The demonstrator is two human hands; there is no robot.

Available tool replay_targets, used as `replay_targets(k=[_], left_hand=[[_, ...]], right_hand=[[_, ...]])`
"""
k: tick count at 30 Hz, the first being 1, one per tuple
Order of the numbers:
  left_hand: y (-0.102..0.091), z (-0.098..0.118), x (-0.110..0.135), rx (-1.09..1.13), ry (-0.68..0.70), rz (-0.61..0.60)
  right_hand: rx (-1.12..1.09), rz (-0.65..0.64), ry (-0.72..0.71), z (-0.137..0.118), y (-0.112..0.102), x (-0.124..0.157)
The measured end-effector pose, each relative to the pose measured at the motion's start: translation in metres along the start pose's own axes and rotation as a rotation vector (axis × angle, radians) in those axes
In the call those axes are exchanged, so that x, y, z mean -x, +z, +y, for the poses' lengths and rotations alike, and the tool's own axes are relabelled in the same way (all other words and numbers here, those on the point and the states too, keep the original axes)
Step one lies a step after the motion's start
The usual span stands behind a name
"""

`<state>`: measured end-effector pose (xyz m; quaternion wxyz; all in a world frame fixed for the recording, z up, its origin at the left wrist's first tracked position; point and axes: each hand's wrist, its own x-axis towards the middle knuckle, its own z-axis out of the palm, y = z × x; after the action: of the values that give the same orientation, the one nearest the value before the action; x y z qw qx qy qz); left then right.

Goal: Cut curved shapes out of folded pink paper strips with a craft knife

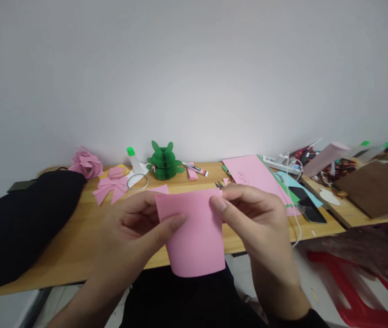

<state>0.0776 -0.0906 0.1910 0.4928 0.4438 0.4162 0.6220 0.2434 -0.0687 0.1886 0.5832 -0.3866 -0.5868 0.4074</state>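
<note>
A piece of pink paper [194, 241] hangs between my two hands in front of the table edge, its lower end curving slightly. My left hand [139, 232] pinches its left side, the thumb lying across the front and the fingers behind. With thumb and forefinger, my right hand [255, 223] grips the upper right corner. Just beyond the paper, the tips of a dark metal tool [219, 185] show on the table; the rest of it is hidden. A green honeycomb paper figure [165, 164] with leaf-like pieces stands behind my hands.
On the left lie a black cloth item [26, 223], a pink paper flower [86, 163], a pink paper bow [112, 187], a glue stick [133, 159] and a ring [138, 182]. Rightward are a glue tube [197, 169], pink sheets [258, 175], a phone [308, 207], a power strip [283, 165] and a red stool [351, 291].
</note>
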Motion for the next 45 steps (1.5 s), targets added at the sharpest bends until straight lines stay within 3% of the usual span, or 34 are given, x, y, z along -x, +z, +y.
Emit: replay_targets(k=[20,27,32,36,45], left_hand=[[0.002,0.003,0.005,-0.062,0.046,0.031],[-0.002,0.001,0.003,-0.075,0.062,-0.025],[-0.010,-0.002,-0.001,-0.071,0.081,-0.152],[-0.012,-0.002,-0.002,-0.056,0.090,-0.187],[-0.001,0.000,0.005,0.005,0.035,-0.053]], right_hand=[[0.111,0.068,-0.127,-0.012,-0.002,0.007],[0.140,0.088,-0.158,-0.014,-0.002,0.007],[0.137,0.087,-0.182,-0.014,-0.002,0.009],[0.135,0.101,-0.185,-0.015,-0.001,0.010],[0.156,0.059,-0.236,-0.015,-0.001,0.009]])
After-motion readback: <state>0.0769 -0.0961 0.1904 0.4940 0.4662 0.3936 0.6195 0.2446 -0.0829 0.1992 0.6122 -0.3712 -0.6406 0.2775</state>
